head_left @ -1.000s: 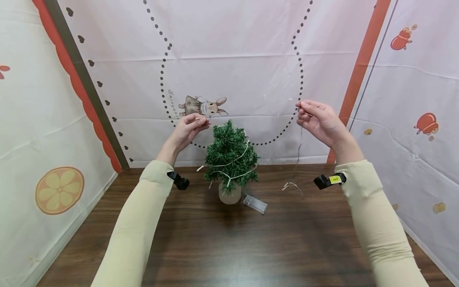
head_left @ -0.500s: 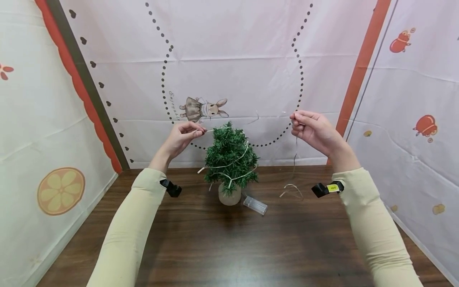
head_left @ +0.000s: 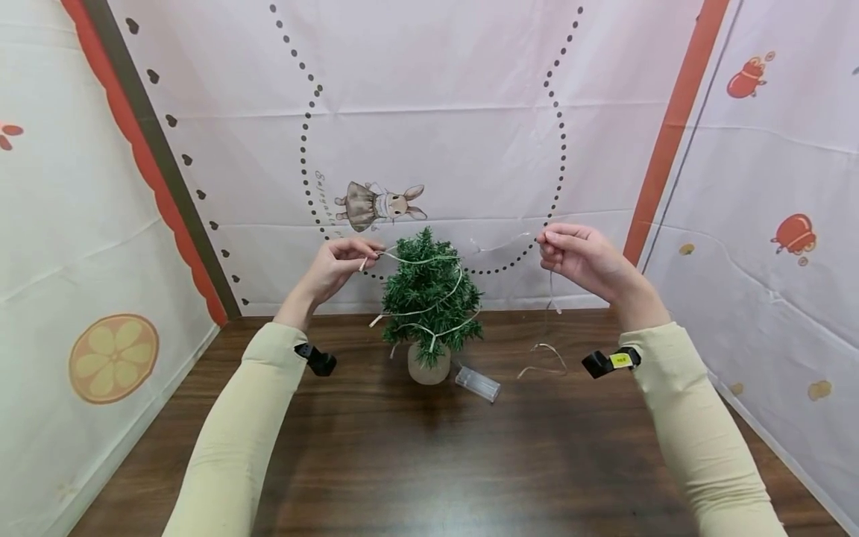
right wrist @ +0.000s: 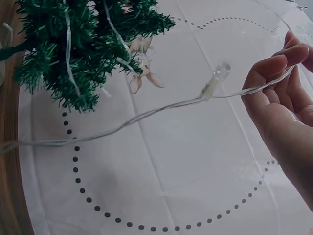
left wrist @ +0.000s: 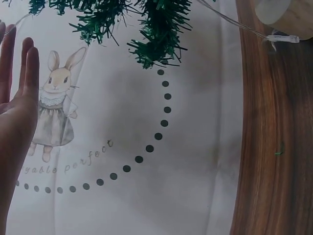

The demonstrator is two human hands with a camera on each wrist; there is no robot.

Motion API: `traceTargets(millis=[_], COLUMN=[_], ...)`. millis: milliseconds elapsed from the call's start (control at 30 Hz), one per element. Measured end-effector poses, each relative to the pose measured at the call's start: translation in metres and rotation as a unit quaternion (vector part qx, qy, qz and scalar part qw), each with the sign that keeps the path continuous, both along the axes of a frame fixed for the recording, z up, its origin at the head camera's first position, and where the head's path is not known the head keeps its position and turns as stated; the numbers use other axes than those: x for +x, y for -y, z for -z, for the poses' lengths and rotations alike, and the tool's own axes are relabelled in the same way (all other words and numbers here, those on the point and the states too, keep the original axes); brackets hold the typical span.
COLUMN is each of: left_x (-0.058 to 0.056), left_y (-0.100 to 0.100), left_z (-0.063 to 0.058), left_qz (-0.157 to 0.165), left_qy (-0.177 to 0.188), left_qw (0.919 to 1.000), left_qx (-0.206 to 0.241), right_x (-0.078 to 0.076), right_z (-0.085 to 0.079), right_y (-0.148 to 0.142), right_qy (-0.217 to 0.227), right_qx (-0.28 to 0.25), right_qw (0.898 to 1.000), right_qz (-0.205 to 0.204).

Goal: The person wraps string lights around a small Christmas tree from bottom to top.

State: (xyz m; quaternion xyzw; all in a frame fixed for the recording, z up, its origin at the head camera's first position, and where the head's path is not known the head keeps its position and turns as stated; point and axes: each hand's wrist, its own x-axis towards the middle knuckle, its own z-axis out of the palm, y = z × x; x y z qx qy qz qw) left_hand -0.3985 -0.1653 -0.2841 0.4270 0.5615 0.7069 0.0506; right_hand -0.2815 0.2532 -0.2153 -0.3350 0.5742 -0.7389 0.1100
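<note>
A small green artificial Christmas tree (head_left: 429,291) stands upright on the table in a pale round base (head_left: 429,365). A thin clear string of lights (head_left: 429,310) winds around its branches. To the left of the treetop, my left hand (head_left: 332,268) pinches part of the string, which runs across the front of the upper branches. My right hand (head_left: 584,257), to the right of the tree, pinches a farther stretch of it between thumb and fingers. In the right wrist view one bulb (right wrist: 221,73) shows on the wire beside the right hand (right wrist: 283,88). The loose end hangs below.
A clear battery box (head_left: 478,383) lies on the brown wooden table (head_left: 429,462) just right of the tree base. Part of the wire (head_left: 546,358) rests on the table farther right. A printed cloth (head_left: 436,164) hangs close behind the tree, with side cloths left and right.
Both hands have come lower, the left also slightly leftward and the right slightly inward. The string between them has dropped from above the treetop onto the front of the upper branches.
</note>
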Motion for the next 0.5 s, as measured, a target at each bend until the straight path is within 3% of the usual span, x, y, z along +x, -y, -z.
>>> traceTargets(millis=[167, 300, 500], left_x=[0.004, 0.007, 0.01], left_y=[0.001, 0.003, 0.006], left_z=[-0.006, -0.008, -0.004], left_qz=[-0.006, -0.015, -0.034], left_qy=[-0.007, -0.015, -0.044], left_qw=[0.9992, 0.9989, 0.9976], left_qx=[-0.04, -0.042, -0.042], right_x=[0.001, 0.001, 0.0], right_z=[0.004, 0.007, 0.015], right_y=[-0.003, -0.004, -0.01], right_qy=[-0.007, -0.02, -0.034], right_qx=[0.008, 0.009, 0.003], right_qw=[1.0, 1.0, 0.996], right_qz=[-0.008, -0.019, -0.08])
